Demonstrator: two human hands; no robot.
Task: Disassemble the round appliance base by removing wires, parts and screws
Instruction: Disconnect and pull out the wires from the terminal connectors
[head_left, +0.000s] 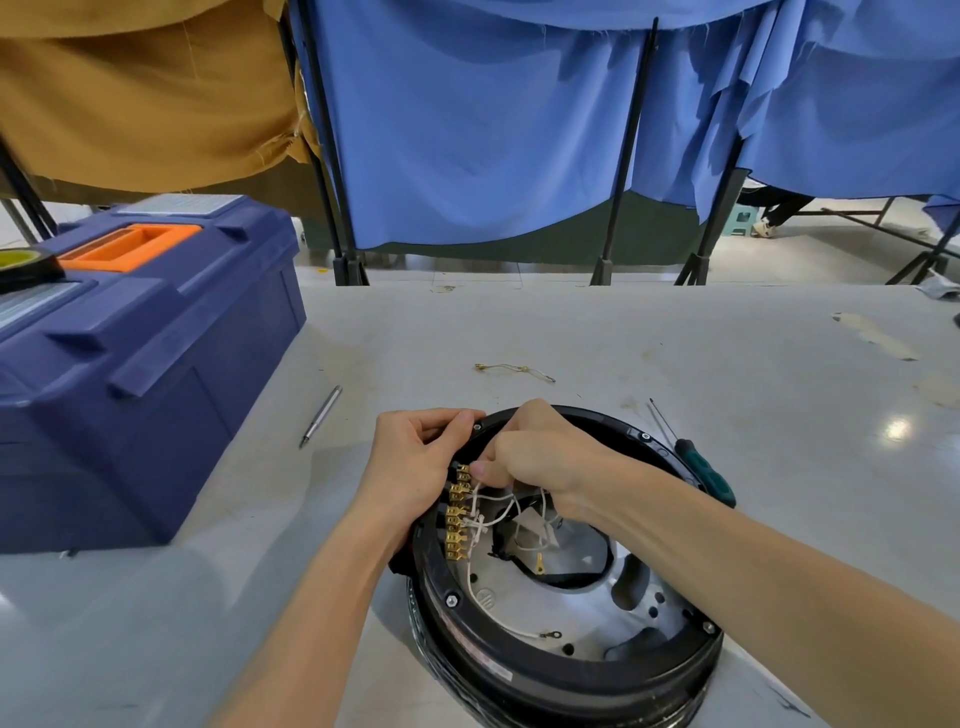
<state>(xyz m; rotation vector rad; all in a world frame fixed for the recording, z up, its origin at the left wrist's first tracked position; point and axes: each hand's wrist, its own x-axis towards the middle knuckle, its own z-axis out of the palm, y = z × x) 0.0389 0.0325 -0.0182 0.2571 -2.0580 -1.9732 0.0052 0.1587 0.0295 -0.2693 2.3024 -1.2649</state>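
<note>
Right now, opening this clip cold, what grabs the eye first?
Front and centre, the left hand grips the rim of the black round appliance base beside a row of brass terminals while the right hand pinches white wires inside it. A blue toolbox fills the left side, and a green-handled screwdriver lies at the base's right edge.

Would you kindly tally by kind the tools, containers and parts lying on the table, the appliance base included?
Toolbox: 1
Round appliance base: 1
Hand tools: 2 (silver pen-shaped tool, green-handled screwdriver)
Loose wire: 1
Total: 5
</note>
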